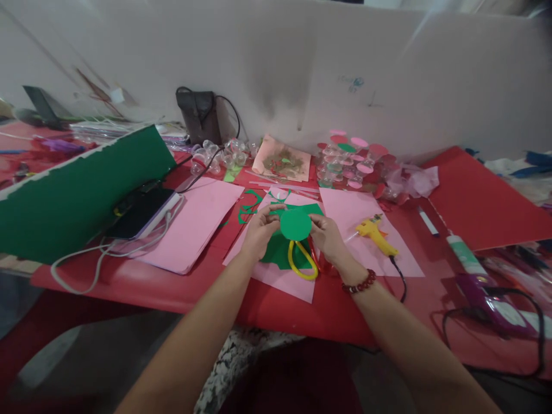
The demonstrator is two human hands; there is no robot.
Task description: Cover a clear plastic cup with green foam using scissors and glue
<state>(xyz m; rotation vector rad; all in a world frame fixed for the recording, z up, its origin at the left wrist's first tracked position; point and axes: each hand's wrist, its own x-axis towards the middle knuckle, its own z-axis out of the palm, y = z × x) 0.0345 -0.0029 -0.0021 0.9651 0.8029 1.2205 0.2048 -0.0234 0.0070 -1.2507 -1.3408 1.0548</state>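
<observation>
Both my hands hold up a green paper circle above the table. My left hand pinches its left edge and seems to hold a small clear cup against it. My right hand pinches the right edge; a red bead bracelet is on that wrist. Under the circle lie yellow-handled scissors on a green paper offcut and a pink sheet. A yellow glue gun rests on another pink sheet just right of my right hand.
A red-covered table carries a large green sheet, a phone with cables, pink paper, clear cups and cups capped with pink, red and green discs. A glue bottle and a purple tool lie right.
</observation>
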